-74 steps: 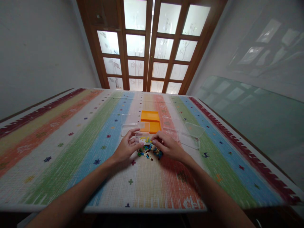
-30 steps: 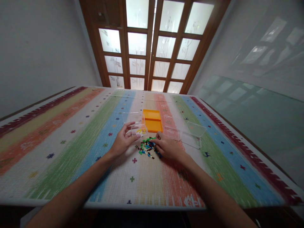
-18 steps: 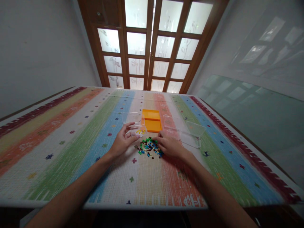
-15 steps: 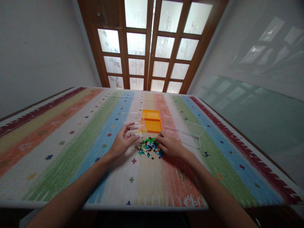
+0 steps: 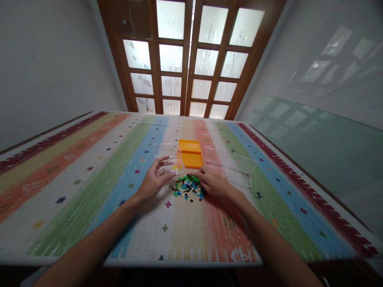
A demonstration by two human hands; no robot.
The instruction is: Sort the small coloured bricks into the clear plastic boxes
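My left hand (image 5: 154,177) is curled around the left side of a small clear plastic box (image 5: 169,164), its thumb along the near edge. Several yellow pieces (image 5: 177,168) lie in that box. Close in front is a loose pile of small toy bricks (image 5: 188,188) in green, blue, brown and cream. Over the right part of the pile is my right hand (image 5: 213,181). Its index finger stretches left across the far edge of the bricks; the other fingers bend below it, partly hidden. I see no piece held in it.
An orange two-part tray (image 5: 191,160) stands just beyond the pile. Clear plastic boxes with lids (image 5: 245,162) lie to the right of my right hand. A striped tablecloth (image 5: 143,231) covers the table, which reaches toward wooden glazed doors (image 5: 187,71).
My right index finger has extended left over the top of the pile, and some bricks there have shifted. The left hand stays at the clear box.
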